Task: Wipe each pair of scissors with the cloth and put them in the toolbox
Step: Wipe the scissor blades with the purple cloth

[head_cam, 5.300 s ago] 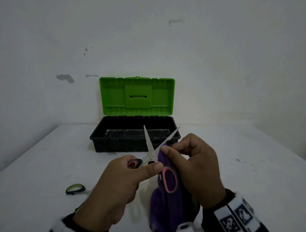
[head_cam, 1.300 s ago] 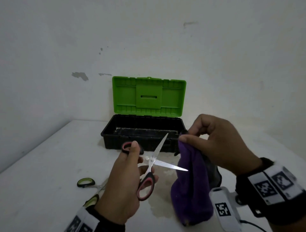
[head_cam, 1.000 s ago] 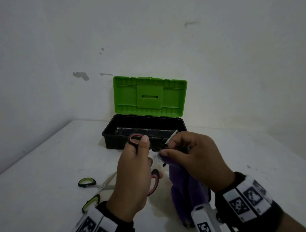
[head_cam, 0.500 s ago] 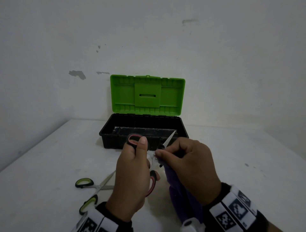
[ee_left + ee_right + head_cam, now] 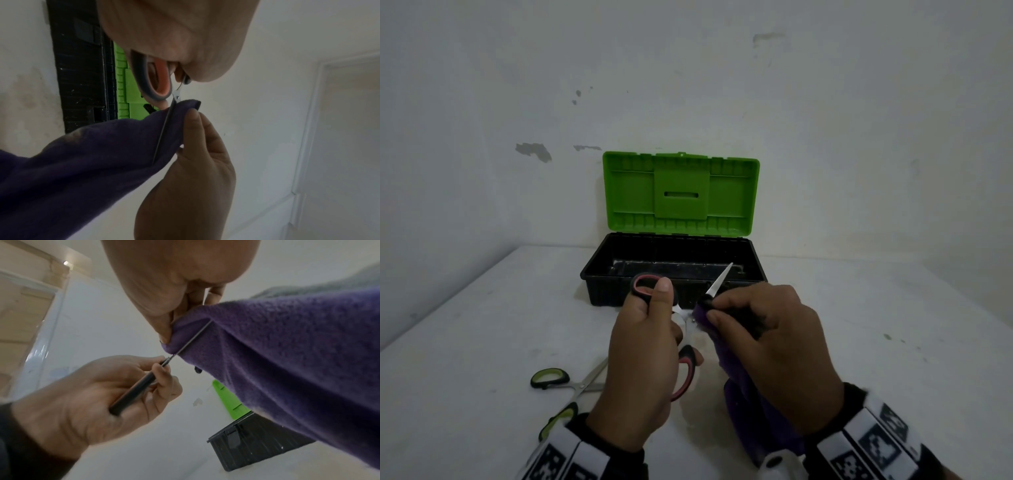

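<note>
Since a second ago I've brought the purple cloth back onto the blade; my right hand now pinches it folded around the steel just past the pivot. My left hand grips the red-handled scissors by the loops, blades spread, tip poking beyond my right fingers toward the toolbox. I judge them light, stiff, sharp-edged, so hold by the rubbery handles. The fleece is soft and limp. The green-handled scissors lie left of my left wrist.
</note>
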The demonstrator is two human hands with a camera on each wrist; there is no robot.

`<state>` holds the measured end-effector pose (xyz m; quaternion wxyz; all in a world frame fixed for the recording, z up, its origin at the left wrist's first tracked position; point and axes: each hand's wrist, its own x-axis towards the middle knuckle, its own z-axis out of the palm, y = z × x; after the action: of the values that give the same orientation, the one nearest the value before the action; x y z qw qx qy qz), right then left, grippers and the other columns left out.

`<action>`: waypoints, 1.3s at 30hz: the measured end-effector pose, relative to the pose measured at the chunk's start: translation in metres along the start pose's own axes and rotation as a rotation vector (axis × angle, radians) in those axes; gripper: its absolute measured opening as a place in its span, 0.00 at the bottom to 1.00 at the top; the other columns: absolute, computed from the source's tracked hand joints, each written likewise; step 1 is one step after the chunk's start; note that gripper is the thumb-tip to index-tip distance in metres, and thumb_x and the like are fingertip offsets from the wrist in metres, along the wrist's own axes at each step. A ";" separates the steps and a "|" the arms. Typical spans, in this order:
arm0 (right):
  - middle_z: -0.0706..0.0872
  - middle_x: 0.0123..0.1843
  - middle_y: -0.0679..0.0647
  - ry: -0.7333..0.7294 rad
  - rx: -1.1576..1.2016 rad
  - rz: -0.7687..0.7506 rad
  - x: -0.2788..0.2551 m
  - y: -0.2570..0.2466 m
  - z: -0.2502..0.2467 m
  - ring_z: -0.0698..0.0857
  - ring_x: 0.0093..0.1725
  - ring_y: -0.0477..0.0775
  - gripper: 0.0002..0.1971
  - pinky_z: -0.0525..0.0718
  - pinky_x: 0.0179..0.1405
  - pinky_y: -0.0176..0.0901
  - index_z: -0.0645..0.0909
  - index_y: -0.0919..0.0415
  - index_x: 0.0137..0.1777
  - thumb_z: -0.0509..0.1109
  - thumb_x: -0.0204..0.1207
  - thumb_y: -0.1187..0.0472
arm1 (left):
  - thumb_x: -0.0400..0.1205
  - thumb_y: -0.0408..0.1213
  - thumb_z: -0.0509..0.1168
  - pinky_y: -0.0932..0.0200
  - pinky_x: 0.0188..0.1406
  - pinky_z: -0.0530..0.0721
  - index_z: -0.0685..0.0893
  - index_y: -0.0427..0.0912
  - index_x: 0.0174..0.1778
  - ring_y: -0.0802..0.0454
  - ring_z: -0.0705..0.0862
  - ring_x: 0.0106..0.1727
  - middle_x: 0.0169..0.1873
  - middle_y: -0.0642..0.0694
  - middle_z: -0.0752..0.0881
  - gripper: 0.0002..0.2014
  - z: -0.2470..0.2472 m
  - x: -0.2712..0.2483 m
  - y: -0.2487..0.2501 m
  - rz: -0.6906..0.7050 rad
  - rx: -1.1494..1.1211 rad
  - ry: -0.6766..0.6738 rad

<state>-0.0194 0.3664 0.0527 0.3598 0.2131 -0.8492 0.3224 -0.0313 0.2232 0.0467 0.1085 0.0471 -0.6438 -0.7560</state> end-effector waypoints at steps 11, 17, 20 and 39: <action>0.92 0.40 0.43 0.062 -0.072 -0.035 0.007 0.002 0.004 0.85 0.40 0.39 0.06 0.87 0.42 0.41 0.92 0.52 0.48 0.74 0.75 0.57 | 0.86 0.51 0.58 0.50 0.25 0.79 0.74 0.46 0.32 0.53 0.65 0.23 0.17 0.54 0.65 0.18 0.001 -0.001 0.002 0.089 0.048 -0.050; 0.91 0.41 0.42 -0.015 -0.069 -0.081 0.003 0.006 0.007 0.85 0.41 0.42 0.05 0.85 0.43 0.52 0.91 0.50 0.49 0.74 0.77 0.56 | 0.86 0.51 0.58 0.56 0.22 0.77 0.75 0.41 0.36 0.56 0.66 0.21 0.18 0.55 0.66 0.18 0.002 -0.001 0.002 0.088 0.049 -0.040; 0.91 0.41 0.42 0.079 -0.072 -0.042 0.005 0.007 0.004 0.86 0.41 0.42 0.05 0.86 0.42 0.55 0.91 0.51 0.48 0.74 0.76 0.56 | 0.86 0.50 0.59 0.45 0.27 0.82 0.74 0.46 0.32 0.52 0.65 0.23 0.17 0.54 0.64 0.18 0.002 -0.002 0.002 0.069 -0.009 -0.076; 0.89 0.36 0.37 0.126 0.090 0.219 -0.002 0.000 0.005 0.87 0.40 0.35 0.01 0.80 0.40 0.20 0.90 0.51 0.41 0.78 0.72 0.59 | 0.86 0.50 0.58 0.50 0.27 0.76 0.73 0.53 0.28 0.55 0.62 0.22 0.18 0.54 0.63 0.19 -0.002 -0.002 -0.006 0.105 -0.035 -0.130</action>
<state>-0.0205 0.3638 0.0486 0.3650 0.1143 -0.8279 0.4103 -0.0297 0.2227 0.0402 0.1068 -0.0381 -0.6377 -0.7619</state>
